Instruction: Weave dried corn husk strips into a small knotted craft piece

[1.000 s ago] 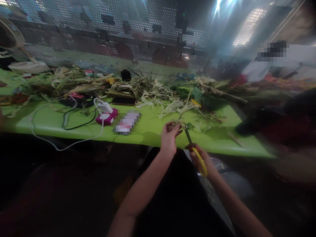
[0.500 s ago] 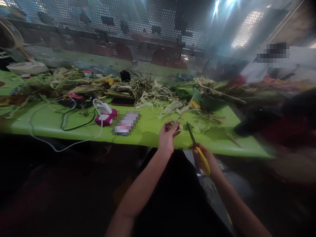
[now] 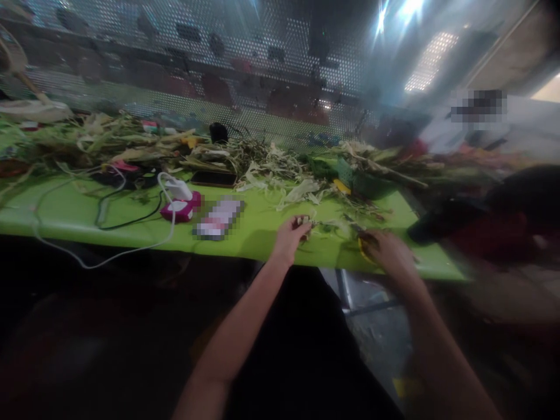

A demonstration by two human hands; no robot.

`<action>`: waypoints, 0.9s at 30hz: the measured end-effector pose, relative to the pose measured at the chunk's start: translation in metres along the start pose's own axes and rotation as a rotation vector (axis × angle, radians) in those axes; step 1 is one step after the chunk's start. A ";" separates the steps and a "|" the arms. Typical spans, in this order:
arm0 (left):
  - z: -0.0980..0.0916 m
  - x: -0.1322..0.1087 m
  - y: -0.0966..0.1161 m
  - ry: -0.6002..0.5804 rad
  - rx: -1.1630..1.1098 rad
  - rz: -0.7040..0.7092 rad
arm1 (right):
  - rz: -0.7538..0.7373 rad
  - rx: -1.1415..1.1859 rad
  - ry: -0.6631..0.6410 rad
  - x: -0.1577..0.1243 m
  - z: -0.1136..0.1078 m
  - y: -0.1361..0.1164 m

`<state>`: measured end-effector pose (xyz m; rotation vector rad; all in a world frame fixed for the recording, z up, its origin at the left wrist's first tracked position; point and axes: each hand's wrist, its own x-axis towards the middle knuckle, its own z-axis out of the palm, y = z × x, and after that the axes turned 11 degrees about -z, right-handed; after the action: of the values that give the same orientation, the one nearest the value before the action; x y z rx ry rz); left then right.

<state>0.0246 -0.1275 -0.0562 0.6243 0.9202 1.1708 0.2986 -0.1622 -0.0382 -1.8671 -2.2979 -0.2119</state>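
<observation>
My left hand [image 3: 290,238] is above the green tabletop [image 3: 258,236], fingers pinched on a small bit of pale dried husk [image 3: 303,220]. To its right, my right hand [image 3: 387,248] is low over the table, palm down, its fingers around the yellow-handled scissors [image 3: 366,249]. The scissors' dark blades point up and left toward loose husk scraps [image 3: 335,224] between the two hands. Most of the handle is hidden by my fingers, and the blades are blurred.
Behind the hands lies a long heap of dried husks [image 3: 271,163], with a green basket [image 3: 363,182] at its right. To the left are a phone [image 3: 219,219], a dark phone [image 3: 214,178], a magenta power adapter [image 3: 181,207] and white cable [image 3: 172,224]. A dark blurred shape [image 3: 503,216] is at right.
My right hand has moved up and forward onto the table with the scissors, turning palm down. My left hand has shifted slightly left, still pinching the husk. The view has moved a little.
</observation>
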 end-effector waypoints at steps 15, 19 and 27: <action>-0.001 0.001 0.011 -0.231 0.516 0.281 | -0.350 0.590 0.179 0.027 -0.022 -0.081; -0.002 0.000 0.013 -0.228 0.228 0.182 | -0.166 0.859 0.191 0.033 -0.007 -0.087; -0.001 0.008 -0.003 -0.151 0.037 0.046 | -0.069 1.134 0.191 0.036 0.007 -0.103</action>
<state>0.0261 -0.1203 -0.0610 0.7567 0.8048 1.1331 0.1908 -0.1477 -0.0372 -1.0937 -1.7054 0.7196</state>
